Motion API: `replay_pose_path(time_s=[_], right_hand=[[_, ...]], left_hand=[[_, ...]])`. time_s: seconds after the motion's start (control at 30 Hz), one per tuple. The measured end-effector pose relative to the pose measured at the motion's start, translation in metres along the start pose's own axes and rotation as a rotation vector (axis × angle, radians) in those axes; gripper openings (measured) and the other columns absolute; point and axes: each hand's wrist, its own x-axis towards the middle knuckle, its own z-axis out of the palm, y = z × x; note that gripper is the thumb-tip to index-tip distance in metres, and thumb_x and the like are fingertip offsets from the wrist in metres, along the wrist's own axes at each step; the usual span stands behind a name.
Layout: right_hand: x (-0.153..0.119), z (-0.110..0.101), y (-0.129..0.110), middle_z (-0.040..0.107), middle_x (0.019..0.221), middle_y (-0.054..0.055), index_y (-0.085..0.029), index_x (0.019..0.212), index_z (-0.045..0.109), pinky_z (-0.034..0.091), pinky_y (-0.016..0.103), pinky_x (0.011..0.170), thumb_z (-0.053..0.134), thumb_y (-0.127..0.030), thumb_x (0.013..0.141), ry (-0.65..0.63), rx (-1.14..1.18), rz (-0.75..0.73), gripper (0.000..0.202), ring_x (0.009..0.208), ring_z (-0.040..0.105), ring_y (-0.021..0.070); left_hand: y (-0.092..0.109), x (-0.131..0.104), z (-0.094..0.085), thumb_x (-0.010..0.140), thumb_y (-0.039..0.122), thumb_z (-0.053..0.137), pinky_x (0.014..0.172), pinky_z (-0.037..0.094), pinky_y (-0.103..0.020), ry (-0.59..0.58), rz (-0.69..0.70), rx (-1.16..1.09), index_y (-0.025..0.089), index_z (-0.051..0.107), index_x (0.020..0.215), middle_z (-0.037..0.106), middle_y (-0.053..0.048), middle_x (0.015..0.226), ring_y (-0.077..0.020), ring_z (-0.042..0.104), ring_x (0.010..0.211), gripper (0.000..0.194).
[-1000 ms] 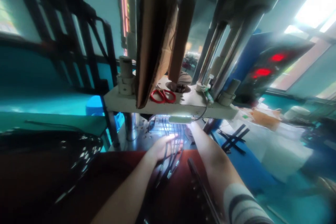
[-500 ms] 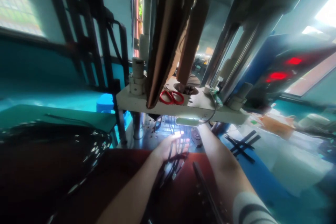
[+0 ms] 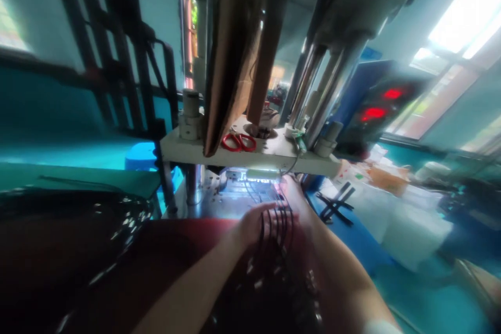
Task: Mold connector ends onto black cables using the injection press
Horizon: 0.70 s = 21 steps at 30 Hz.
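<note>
My left hand (image 3: 260,222) is in front of the lit press bed, palm turned up. Several thin black cables (image 3: 278,224) run between and across its curled fingers and hang toward my lap, where small shiny ends show. My right hand (image 3: 288,188) reaches in under the right side of the white upper plate (image 3: 188,152); its fingers are blurred and partly hidden, so what they hold does not show. Thin strands stretch over the metal bed (image 3: 230,198) toward the left hand.
Red-handled scissors (image 3: 239,142) lie on the upper plate. To the right, black strips (image 3: 335,203) rest on a blue surface beside white bags (image 3: 410,224). A control box with red displays (image 3: 383,104) stands behind. Shiny black material (image 3: 78,229) and a blue stool (image 3: 140,155) are leftward.
My left hand has moved right and closer to the right forearm, drawing the cables along. The right hand stays under the plate. The whole view has swung to the right.
</note>
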Motion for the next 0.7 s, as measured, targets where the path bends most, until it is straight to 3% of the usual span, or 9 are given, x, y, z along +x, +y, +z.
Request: replay_pose_path(time_s=[0.1,0.17,0.33,0.53,0.7], right_hand=[[-0.019,-0.014,-0.007,0.059,0.05,-0.001,-0.017,0.075,0.053,0.041,0.021,0.035,0.062,-0.034,0.069,0.058,0.048,0.02,0.02,0.038,0.054,0.0124],[-0.031,-0.024,-0.013,0.059,0.048,-0.002,-0.017,0.077,0.052,0.043,0.022,0.036,0.061,-0.033,0.069,0.113,0.076,0.019,0.02,0.038,0.055,0.0133],[-0.069,-0.052,-0.023,0.06,0.048,-0.003,-0.018,0.08,0.053,0.045,0.023,0.035,0.057,-0.031,0.072,0.252,0.13,-0.01,0.016,0.038,0.057,0.0146],[-0.117,-0.097,-0.038,0.057,0.049,-0.005,-0.018,0.075,0.053,0.043,0.02,0.034,0.059,-0.031,0.071,0.395,0.212,-0.09,0.015,0.037,0.054,0.0112],[-0.15,-0.142,-0.054,0.061,0.052,-0.004,-0.019,0.079,0.053,0.049,0.022,0.041,0.058,-0.033,0.074,0.509,0.212,-0.122,0.016,0.041,0.058,0.0123]], left_hand=[[-0.014,-0.003,0.022,0.086,0.026,0.044,0.06,0.048,-0.028,0.117,-0.006,-0.036,0.01,0.057,0.086,0.054,-0.002,0.058,-0.0128,0.056,0.053,0.022],[-0.024,-0.006,0.033,0.09,0.026,0.038,0.048,0.041,-0.02,0.169,-0.018,-0.068,0.011,0.052,0.075,0.041,0.004,0.048,-0.0064,0.043,0.04,0.026],[-0.052,-0.015,0.046,0.093,0.024,0.031,0.035,0.019,-0.012,0.223,-0.084,-0.009,0.012,0.044,0.067,0.026,0.008,0.045,-0.002,0.025,0.033,0.032],[-0.09,-0.035,0.053,0.087,0.028,0.044,0.033,0.014,-0.013,0.024,-0.214,0.198,0.015,0.046,0.067,0.024,0.008,0.045,-0.0031,0.016,0.034,0.024],[-0.121,-0.062,0.058,0.08,0.038,0.055,0.032,0.021,-0.017,-0.109,-0.423,0.556,0.014,0.051,0.067,0.031,0.007,0.041,-0.005,0.025,0.032,0.028]])
